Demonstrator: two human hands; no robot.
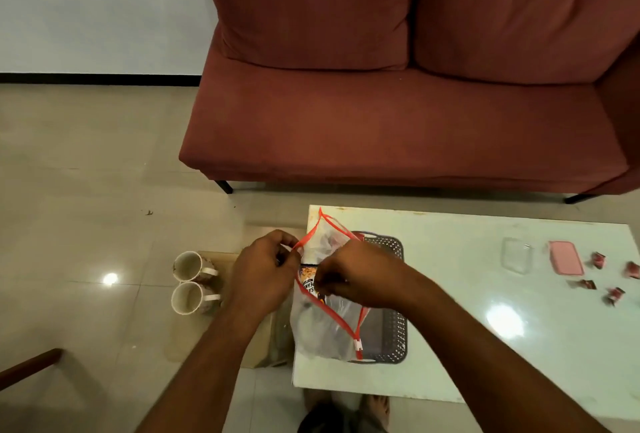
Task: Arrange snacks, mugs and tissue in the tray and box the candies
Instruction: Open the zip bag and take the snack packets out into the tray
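A clear plastic bag with a red zip edge [322, 328] stands over the grey perforated tray [394, 335] at the table's left end. My left hand [263, 269] pinches the bag's red rim on the left. My right hand [353, 273] grips the other rim and holds the mouth apart. A snack packet [309, 280] with orange print shows inside. Two white mugs [189, 283] stand on a cardboard box left of the table. A clear box [516, 255], its pink lid [566, 258] and several red candies [598, 261] lie at the table's right.
The white glossy table [485, 346] fills the lower right. A red sofa [398, 113] stands behind it. A wooden chair arm [31, 365] pokes in at the lower left. My bare feet [375, 410] show under the table's near edge on the tiled floor.
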